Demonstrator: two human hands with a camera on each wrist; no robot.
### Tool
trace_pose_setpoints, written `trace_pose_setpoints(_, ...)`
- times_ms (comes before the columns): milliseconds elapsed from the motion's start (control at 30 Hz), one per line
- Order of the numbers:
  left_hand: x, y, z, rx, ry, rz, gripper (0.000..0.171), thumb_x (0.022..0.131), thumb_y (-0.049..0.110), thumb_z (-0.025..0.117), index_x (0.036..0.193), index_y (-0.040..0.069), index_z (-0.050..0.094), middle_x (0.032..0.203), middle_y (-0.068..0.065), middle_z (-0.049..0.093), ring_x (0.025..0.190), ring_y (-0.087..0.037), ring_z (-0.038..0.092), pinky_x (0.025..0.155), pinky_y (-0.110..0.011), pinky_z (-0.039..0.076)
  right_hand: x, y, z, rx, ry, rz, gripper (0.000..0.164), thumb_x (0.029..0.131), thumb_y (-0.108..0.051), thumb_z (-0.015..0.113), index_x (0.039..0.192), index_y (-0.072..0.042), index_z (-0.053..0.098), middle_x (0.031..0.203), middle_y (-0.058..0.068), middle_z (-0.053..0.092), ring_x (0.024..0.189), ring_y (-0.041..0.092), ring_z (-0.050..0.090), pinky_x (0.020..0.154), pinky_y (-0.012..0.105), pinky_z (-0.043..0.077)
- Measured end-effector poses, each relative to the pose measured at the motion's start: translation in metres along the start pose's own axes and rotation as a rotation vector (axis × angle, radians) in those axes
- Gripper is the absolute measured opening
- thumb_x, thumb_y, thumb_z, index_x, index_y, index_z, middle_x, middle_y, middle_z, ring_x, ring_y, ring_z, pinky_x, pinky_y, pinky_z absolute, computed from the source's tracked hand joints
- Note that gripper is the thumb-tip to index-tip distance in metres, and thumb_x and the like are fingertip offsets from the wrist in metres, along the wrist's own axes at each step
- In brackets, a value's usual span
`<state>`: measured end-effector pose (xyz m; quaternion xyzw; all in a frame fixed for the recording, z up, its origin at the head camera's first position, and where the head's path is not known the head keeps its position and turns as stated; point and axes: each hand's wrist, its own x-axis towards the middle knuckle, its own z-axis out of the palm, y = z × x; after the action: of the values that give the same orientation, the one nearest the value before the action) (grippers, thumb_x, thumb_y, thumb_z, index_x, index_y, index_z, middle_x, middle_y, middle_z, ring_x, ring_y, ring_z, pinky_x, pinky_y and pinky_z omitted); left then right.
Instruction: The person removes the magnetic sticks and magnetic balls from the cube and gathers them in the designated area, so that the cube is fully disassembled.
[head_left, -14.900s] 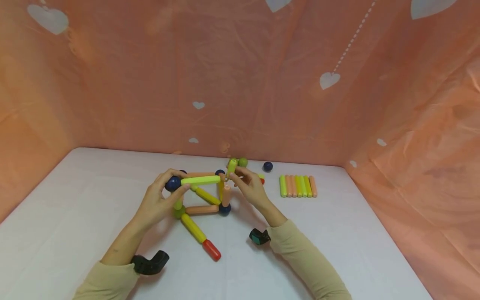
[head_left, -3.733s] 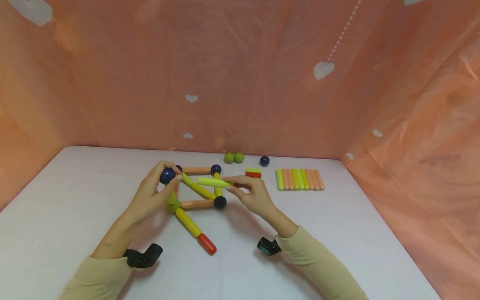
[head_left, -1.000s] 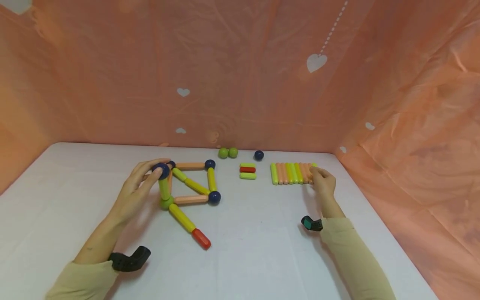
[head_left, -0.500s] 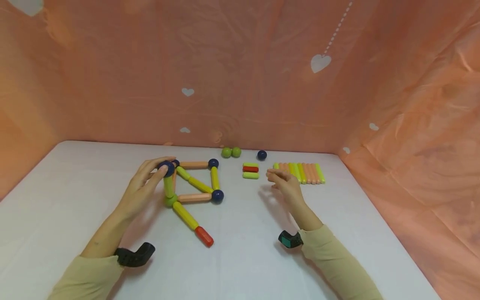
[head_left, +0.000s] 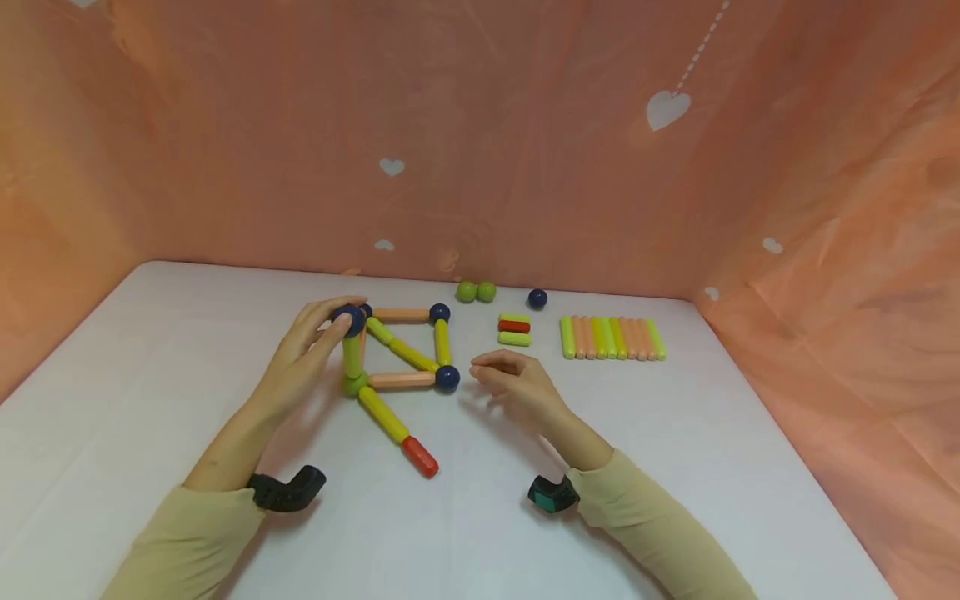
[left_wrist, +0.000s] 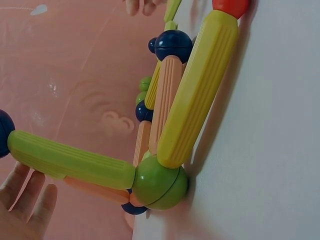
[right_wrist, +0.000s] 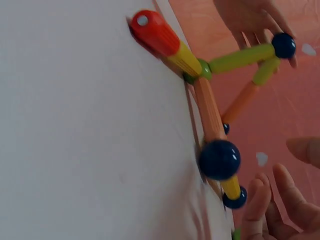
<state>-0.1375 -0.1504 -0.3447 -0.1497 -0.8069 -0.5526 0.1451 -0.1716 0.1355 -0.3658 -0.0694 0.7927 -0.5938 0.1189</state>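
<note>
My left hand (head_left: 303, 358) pinches the dark blue ball (head_left: 349, 320) on top of an upright green rod (head_left: 352, 358). That rod rises from a green ball (left_wrist: 160, 182) at the near left corner of a magnetic ball-and-rod frame. The frame lies on the table, with peach sides, a yellow right side (head_left: 442, 342) and a diagonal of green and yellow rods (head_left: 408, 354). A yellow rod (left_wrist: 200, 90) with a red end rod (head_left: 420, 457) points towards me. My right hand (head_left: 521, 387) holds nothing, its fingers loosely bent just right of the near right blue ball (head_left: 447, 378).
On the white table (head_left: 487, 517), a row of green, peach and yellow rods (head_left: 611, 338) lies at the right. Short green and red rods (head_left: 514, 327) lie left of it. Two green balls (head_left: 476, 292) and a blue ball (head_left: 537, 298) stand near the back edge.
A light green rod held by my right hand has gone to the row's right end; that hand has come back left, empty. Earlier, the top rod and front right upright were removed. The left hand keeps the ball.
</note>
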Motion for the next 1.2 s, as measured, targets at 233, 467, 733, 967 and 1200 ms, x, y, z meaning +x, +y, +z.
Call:
trace_pose_setpoints(233,0.002,-0.001,0.003,-0.010,0.000,0.000,0.037,0.104,0.025,0.040,0.136,0.009,0.051,0.131,-0.011,0.044,0.118,-0.013,0.037,0.096,-0.041,0.034,0.003,-0.002,0.018,-0.126,-0.260,-0.016,0.029,0.090,-0.024,0.068,0.111,-0.005,0.067,0.097,0.007,0.071,0.075,0.015,0.061,0.065,0.025,0.050)
trace_pose_setpoints(467,0.002,-0.002,0.004,-0.026,-0.008,-0.008,0.037,0.104,0.026,0.040,0.135,0.009,0.051,0.131,-0.014,0.043,0.120,-0.018,0.036,0.098,-0.052,0.032,0.009,-0.001,0.034,-0.309,-0.510,-0.091,0.028,0.085,-0.018,0.073,0.110,-0.007,0.068,0.097,0.000,0.069,0.082,0.008,0.060,0.071,0.020,0.050)
trace_pose_setpoints(733,0.002,-0.002,0.004,-0.050,-0.021,-0.002,0.037,0.104,0.025,0.040,0.136,0.009,0.050,0.132,-0.014,0.042,0.119,-0.018,0.036,0.101,-0.056,0.028,0.004,-0.004,0.049,-0.507,-0.572,-0.175,0.040,0.077,-0.023,0.081,0.112,-0.012,0.066,0.090,-0.005,0.061,0.076,0.007,0.052,0.068,0.017,0.043)
trace_pose_setpoints(967,0.002,-0.001,0.004,-0.044,-0.022,-0.009,0.038,0.104,0.026,0.040,0.136,0.007,0.049,0.132,-0.015,0.042,0.120,-0.019,0.035,0.102,-0.057,0.028,0.001,-0.004,0.051,-0.589,-0.558,-0.253,0.048,0.073,-0.023,0.085,0.112,-0.009,0.061,0.085,-0.005,0.058,0.073,0.005,0.048,0.066,0.016,0.041)
trace_pose_setpoints(1200,0.002,0.000,0.004,-0.040,-0.024,-0.017,0.038,0.104,0.025,0.040,0.136,0.007,0.049,0.132,-0.014,0.042,0.120,-0.020,0.035,0.101,-0.058,0.029,0.004,-0.001,0.043,-0.556,-0.595,-0.284,0.035,0.081,-0.009,0.075,0.115,-0.005,0.064,0.092,-0.002,0.062,0.078,0.003,0.052,0.071,0.015,0.044)
